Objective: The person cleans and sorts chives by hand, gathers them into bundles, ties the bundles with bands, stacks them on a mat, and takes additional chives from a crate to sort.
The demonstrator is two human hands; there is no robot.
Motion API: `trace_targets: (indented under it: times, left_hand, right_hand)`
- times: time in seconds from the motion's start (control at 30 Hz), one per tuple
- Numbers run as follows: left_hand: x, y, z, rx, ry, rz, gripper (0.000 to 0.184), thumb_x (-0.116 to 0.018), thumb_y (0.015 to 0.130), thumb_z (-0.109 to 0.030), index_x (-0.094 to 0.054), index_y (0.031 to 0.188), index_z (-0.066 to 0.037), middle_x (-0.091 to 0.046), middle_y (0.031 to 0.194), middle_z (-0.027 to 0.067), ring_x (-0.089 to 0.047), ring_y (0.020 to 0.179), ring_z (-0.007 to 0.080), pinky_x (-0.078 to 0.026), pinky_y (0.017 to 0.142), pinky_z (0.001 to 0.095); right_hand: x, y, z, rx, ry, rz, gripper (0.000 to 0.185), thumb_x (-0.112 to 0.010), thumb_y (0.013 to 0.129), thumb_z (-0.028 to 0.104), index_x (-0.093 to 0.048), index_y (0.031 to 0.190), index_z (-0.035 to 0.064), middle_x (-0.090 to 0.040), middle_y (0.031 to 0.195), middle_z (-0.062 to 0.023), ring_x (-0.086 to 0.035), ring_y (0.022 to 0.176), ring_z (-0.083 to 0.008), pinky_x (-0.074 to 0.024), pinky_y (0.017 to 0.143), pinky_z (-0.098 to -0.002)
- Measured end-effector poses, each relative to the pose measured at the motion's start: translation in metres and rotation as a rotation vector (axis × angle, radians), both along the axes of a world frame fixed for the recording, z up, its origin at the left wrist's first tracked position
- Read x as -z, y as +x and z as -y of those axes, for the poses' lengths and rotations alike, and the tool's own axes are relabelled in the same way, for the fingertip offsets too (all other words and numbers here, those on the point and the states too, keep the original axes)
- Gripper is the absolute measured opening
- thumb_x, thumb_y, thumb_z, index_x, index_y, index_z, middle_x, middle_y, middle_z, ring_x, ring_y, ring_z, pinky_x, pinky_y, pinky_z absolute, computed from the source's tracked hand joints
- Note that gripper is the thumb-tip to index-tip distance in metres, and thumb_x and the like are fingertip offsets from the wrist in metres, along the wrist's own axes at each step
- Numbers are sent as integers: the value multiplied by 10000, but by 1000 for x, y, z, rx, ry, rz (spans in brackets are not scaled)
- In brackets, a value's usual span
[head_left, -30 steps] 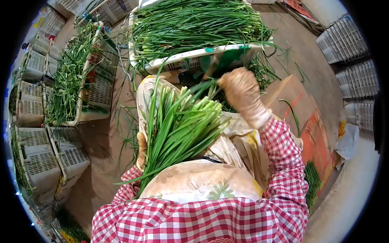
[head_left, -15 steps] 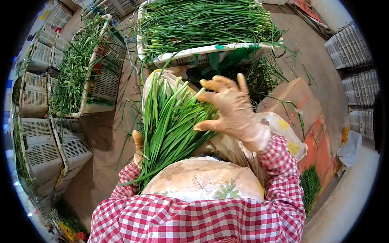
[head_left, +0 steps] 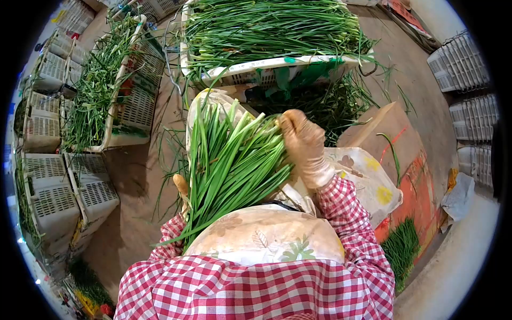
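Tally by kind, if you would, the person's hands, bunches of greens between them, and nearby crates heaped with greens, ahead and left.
Hands: 2 (left hand, right hand)
Bunch of greens: 1
Heaped crates: 2 (front crate, left crate)
Total: 5

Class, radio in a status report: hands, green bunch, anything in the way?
Right hand curled at pale ends of green bunch. Left hand beside it, mostly hidden. Bunch fanned out, no tie visible. Nothing visibly blocking right hand.
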State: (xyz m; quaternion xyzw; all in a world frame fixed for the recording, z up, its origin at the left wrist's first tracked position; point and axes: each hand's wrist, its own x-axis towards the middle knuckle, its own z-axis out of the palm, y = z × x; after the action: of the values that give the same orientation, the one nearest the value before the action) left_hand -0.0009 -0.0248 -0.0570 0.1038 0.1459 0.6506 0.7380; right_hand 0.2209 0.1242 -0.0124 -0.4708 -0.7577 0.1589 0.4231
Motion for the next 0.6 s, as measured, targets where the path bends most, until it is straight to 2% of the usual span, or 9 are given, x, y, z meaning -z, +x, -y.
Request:
trace_targets:
  times: [0.1, 0.23, 0.3, 0.33, 0.37, 0.43, 0.5, 0.57, 0.6]
  left_hand:
    - [-3, -2, 4, 10, -23, -9, 966, -477, 770, -736, -263, 1440, -74, -374, 1402, 211, -435, 1251, 318, -404, 1019, 482]
    - [-4, -8, 9, 23, -40, -45, 963, -479, 771, -734, -266, 1439, -74, -376, 1402, 209, -437, 1249, 317, -404, 1020, 480]
    - [-4, -12, 10, 23, -49, -58, 962, -480, 771, -733, -268, 1438, -73, -377, 1402, 208, -438, 1248, 316, -403, 1020, 480]
    - [-4, -15, 11, 22, -49, -65, 961, -480, 771, -733, -269, 1438, -73, -377, 1401, 208, -439, 1247, 316, -403, 1020, 480]
    - [-4, -17, 10, 19, -53, -72, 960, -481, 771, -732, -269, 1438, -73, -378, 1401, 207, -440, 1247, 316, -403, 1020, 479]
    - [-4, -20, 12, 16, -54, -79, 959, -482, 772, -731, -271, 1437, -73, -379, 1401, 207, -441, 1246, 315, -402, 1021, 479]
    - [-2, -22, 12, 17, -49, -76, 958, -483, 772, -730, -273, 1436, -73, -380, 1401, 206, -442, 1244, 315, -402, 1021, 478]
    - [-1, -25, 8, 23, -45, -83, 956, -483, 772, -729, -274, 1436, -73, -381, 1401, 205, -443, 1243, 314, -401, 1022, 477]
    - [0, -25, 7, 24, -46, -85, 956, -484, 772, -729, -275, 1435, -73, -381, 1400, 204, -444, 1243, 314, -401, 1022, 477]
  right_hand:
    - [8, 13, -19, 100, -69, -109, 168, -577, 913, 233, -554, 852, 79, -563, 585, -116, -564, 446, -270, -444, 403, -344]
    - [73, 62, -58, 320, 318, 449, 125, -510, 940, 205, -541, 889, 95, -588, 605, -109, -587, 484, -303, -458, 424, -390]
    - [67, 84, -64, 353, -102, 579, 152, -488, 926, 129, -557, 1051, 77, -589, 618, -137, -602, 541, -322, -481, 492, -417]
    - [53, 92, -63, 390, -449, 511, 384, -467, 905, 67, -464, 1289, 72, -638, 810, -198, -636, 750, -348, -508, 655, -425]
    - [48, 93, -62, 406, -283, 507, 526, -452, 902, 49, -332, 1412, 93, -608, 1057, -244, -601, 941, -375, -486, 796, -410]
    - [19, 90, -56, 332, -375, 232, 499, -450, 920, 64, -340, 1406, 105, -555, 1225, -212, -577, 1049, -357, -466, 888, -380]
    - [-15, 76, -43, 59, -472, -222, 423, -538, 943, 231, -451, 1335, 99, -587, 1222, -139, -574, 1106, -235, -474, 916, -326]
    - [-47, 54, -19, -206, -617, -499, 422, -644, 866, 316, -569, 1226, 109, -646, 1044, -99, -617, 937, -185, -505, 822, -308]
    - [-63, 46, -7, -226, -384, -211, 363, -663, 845, 294, -598, 1148, 105, -633, 946, -85, -610, 862, -195, -499, 762, -322]
